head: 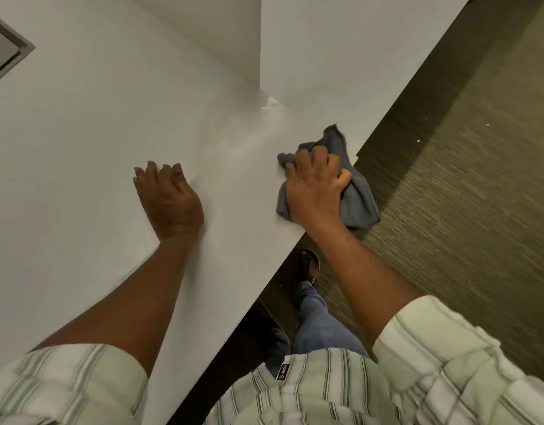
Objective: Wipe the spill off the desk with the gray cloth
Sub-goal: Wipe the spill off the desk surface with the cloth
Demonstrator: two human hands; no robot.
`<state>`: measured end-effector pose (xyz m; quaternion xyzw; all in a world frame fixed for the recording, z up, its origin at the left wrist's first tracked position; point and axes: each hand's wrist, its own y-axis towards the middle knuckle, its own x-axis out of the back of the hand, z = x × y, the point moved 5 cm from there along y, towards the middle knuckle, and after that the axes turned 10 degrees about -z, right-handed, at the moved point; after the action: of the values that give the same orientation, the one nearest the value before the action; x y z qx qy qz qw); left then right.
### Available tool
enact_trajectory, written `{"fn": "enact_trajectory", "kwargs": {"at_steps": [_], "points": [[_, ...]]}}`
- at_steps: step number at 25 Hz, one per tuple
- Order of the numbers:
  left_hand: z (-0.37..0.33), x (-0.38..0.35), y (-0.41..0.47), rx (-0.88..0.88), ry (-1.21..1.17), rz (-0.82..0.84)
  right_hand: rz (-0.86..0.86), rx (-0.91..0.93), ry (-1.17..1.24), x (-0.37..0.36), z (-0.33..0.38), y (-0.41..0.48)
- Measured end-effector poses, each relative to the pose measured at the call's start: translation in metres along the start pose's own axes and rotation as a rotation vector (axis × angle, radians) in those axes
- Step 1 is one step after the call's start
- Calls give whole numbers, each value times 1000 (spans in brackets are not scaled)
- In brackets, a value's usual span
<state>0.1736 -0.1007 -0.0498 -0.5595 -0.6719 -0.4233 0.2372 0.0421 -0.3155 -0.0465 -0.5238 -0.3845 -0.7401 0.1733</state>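
Observation:
A crumpled gray cloth (358,197) lies at the front edge of the white desk (96,142), part of it hanging over the edge. My right hand (315,187) presses down on the cloth with fingers curled into it. My left hand (168,200) rests flat on the desk to the left, fingers together, holding nothing. A small wet patch of spill (270,104) glistens farther back, at the foot of the white partition (341,50), with faint damp streaks between it and the cloth.
A gray recessed cable hatch (4,53) sits in the desk at far left. Dark carpet floor (464,179) runs along the right. My leg and sandalled foot (309,268) stand under the desk edge.

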Motion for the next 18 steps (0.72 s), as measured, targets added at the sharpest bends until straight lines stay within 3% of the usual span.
{"fn": "enact_trajectory", "kwargs": {"at_steps": [7, 10, 13, 18], "points": [[-5, -2, 0, -39, 102, 25, 45, -74, -145, -24, -33, 80], [-10, -1, 1, -59, 134, 32, 22, 47, -107, -20, -14, 70], [-12, 0, 0, -71, 175, 48, 102, 205, 11, -22, 26, 51], [-13, 1, 1, -61, 176, 51, 158, 339, 130, -43, 88, 85]]}}
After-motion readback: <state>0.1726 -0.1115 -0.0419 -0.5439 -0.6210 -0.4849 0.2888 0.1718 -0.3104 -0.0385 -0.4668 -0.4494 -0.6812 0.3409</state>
